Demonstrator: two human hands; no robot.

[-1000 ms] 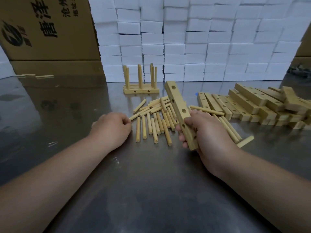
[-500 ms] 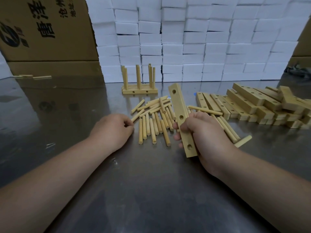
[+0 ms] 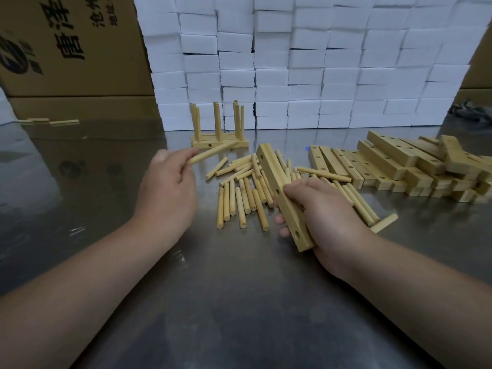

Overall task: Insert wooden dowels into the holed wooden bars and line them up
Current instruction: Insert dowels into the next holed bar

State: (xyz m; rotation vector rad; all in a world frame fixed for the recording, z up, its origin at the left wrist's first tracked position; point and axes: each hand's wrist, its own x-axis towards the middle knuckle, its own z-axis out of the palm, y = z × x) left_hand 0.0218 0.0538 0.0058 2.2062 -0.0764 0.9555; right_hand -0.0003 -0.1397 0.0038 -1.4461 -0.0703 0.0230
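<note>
My right hand [image 3: 323,213] grips a holed wooden bar [image 3: 271,169] near its lower end; the bar slants up and away over the dowel pile, three holes showing on its left face. My left hand [image 3: 166,189] pinches one wooden dowel [image 3: 213,153] by its near end, lifted above the table, left of the bar and apart from it. Several loose dowels [image 3: 239,193] lie scattered on the metal table between my hands. At the back stand finished bars [image 3: 219,143] with several upright dowels in them.
A heap of holed bars [image 3: 394,166] lies at the right. A wall of white foam blocks [image 3: 306,62] closes the back, cardboard boxes [image 3: 66,49] the back left. A few stray dowels [image 3: 53,121] lie far left. The steel table [image 3: 239,302] reaches toward me.
My left hand rose from the table beside the pile with one dowel pinched in its fingers. The right hand slid the bar lower and turned it slightly.
</note>
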